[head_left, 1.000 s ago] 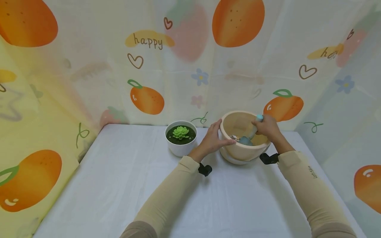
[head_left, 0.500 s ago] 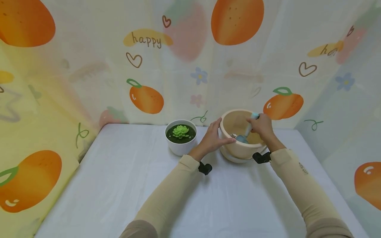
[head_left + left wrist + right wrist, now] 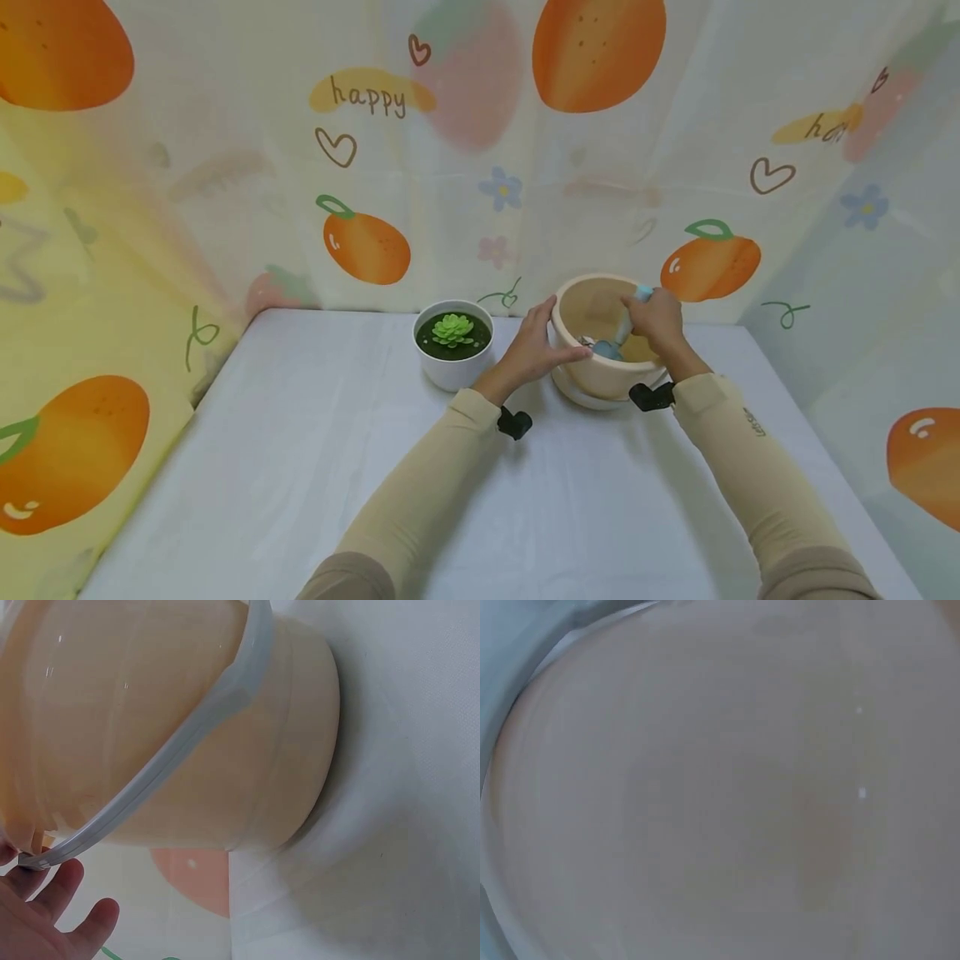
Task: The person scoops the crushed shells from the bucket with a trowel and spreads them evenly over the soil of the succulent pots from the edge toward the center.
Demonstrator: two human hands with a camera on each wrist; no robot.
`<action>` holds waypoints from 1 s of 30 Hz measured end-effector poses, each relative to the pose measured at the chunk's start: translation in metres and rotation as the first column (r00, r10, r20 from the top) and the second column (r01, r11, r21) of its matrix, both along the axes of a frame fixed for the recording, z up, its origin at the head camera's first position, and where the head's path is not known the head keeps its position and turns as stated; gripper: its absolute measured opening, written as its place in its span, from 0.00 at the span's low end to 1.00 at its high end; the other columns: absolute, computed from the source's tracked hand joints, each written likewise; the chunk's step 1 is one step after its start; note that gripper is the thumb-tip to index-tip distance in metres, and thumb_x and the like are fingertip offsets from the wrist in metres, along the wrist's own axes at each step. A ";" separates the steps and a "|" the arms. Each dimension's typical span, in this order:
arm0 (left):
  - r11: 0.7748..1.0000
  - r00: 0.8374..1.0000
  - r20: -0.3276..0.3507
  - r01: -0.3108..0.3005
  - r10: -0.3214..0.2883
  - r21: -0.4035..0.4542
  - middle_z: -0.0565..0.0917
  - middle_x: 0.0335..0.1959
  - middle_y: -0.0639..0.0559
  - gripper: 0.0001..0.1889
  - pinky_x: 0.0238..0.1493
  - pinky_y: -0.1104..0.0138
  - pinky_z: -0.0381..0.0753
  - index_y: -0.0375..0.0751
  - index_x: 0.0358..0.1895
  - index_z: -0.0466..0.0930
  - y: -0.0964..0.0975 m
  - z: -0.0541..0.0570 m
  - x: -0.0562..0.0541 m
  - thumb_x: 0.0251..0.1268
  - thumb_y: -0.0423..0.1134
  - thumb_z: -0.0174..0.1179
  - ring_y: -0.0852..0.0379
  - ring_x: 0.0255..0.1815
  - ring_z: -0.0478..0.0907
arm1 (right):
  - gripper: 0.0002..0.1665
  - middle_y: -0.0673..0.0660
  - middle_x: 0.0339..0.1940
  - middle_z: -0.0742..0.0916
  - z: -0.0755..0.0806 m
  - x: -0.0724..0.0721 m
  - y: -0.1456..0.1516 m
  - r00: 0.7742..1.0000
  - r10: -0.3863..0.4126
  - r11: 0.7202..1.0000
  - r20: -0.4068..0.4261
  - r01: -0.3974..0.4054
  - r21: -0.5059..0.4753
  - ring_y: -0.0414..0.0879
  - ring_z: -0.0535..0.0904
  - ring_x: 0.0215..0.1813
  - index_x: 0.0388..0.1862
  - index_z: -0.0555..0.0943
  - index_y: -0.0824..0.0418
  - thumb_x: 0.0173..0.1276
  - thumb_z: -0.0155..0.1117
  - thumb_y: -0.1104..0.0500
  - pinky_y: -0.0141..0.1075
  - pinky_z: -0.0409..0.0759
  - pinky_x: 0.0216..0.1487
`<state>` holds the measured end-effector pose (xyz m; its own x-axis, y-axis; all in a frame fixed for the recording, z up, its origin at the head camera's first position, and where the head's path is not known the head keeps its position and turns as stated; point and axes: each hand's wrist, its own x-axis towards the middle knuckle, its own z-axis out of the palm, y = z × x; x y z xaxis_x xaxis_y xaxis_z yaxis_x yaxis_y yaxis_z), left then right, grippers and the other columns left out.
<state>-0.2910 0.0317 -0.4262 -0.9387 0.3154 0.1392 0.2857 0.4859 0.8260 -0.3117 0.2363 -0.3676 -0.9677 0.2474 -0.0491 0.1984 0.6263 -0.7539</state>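
A cream bucket (image 3: 607, 382) stands at the right of the table in the head view. My left hand (image 3: 531, 346) grips its left side, with the thumb along the front rim. In the left wrist view, the fingers of that hand (image 3: 37, 922) are at the bucket's rim, near the end of its grey carrying handle (image 3: 161, 761). My right hand (image 3: 657, 321) holds a small shovel (image 3: 624, 329) by its pale blue grip. The shovel's blue blade points down inside the bucket, beside some small whitish pieces (image 3: 586, 341). Only the bucket's wall (image 3: 705, 787) and handle show in the right wrist view.
A white pot (image 3: 455, 372) with a green succulent (image 3: 453, 330) in dark soil stands left of the bucket. The white-covered table (image 3: 300, 450) meets a fruit-printed cloth (image 3: 450, 208) at the back and sides.
My right hand has shifted left inside the bucket with the shovel, bringing the blade closer to the whitish pieces. My left hand keeps its hold on the bucket.
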 end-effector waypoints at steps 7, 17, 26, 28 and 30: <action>1.000 1.000 0.017 -0.004 0.004 0.022 0.56 0.76 0.42 0.58 0.71 0.52 0.66 0.45 0.79 0.45 -0.002 -0.001 -0.002 0.50 0.58 0.72 0.48 0.74 0.60 | 0.28 0.62 0.41 0.75 0.001 -0.008 -0.007 1.000 0.001 0.997 0.030 0.001 -0.079 0.47 0.78 0.31 0.56 0.68 0.77 0.72 0.56 0.53 0.35 0.86 0.34; 1.000 1.000 0.010 0.011 -0.011 0.007 0.59 0.75 0.42 0.57 0.71 0.53 0.67 0.44 0.79 0.46 0.001 -0.001 0.000 0.50 0.57 0.73 0.48 0.74 0.62 | 0.28 0.63 0.43 0.74 -0.003 -0.010 0.000 0.993 0.089 0.989 0.081 -0.079 -0.126 0.41 0.80 0.26 0.54 0.66 0.79 0.72 0.56 0.54 0.38 0.86 0.39; 1.000 1.000 -0.009 0.005 -0.006 -0.018 0.58 0.75 0.42 0.57 0.72 0.54 0.66 0.44 0.79 0.45 0.002 0.001 0.001 0.51 0.57 0.72 0.48 0.75 0.60 | 0.16 0.60 0.42 0.73 0.002 -0.013 -0.002 0.989 0.129 0.976 0.071 -0.114 -0.187 0.39 0.79 0.27 0.41 0.69 0.69 0.73 0.55 0.55 0.35 0.86 0.37; 1.000 1.000 -0.009 0.005 -0.005 -0.020 0.58 0.75 0.42 0.57 0.72 0.54 0.66 0.43 0.79 0.45 0.002 0.000 0.001 0.51 0.57 0.72 0.48 0.75 0.60 | 0.16 0.60 0.42 0.73 0.002 -0.012 -0.002 0.990 0.124 0.975 0.072 -0.108 -0.192 0.40 0.80 0.28 0.41 0.70 0.70 0.73 0.55 0.55 0.37 0.86 0.40; 1.000 1.000 -0.008 -0.001 0.001 -0.022 0.58 0.75 0.41 0.58 0.72 0.53 0.66 0.43 0.79 0.45 0.002 0.001 0.002 0.50 0.57 0.72 0.47 0.75 0.60 | 0.18 0.60 0.42 0.74 0.003 -0.010 -0.003 0.988 0.131 0.978 0.083 -0.115 -0.175 0.43 0.82 0.31 0.44 0.70 0.71 0.73 0.54 0.55 0.41 0.86 0.44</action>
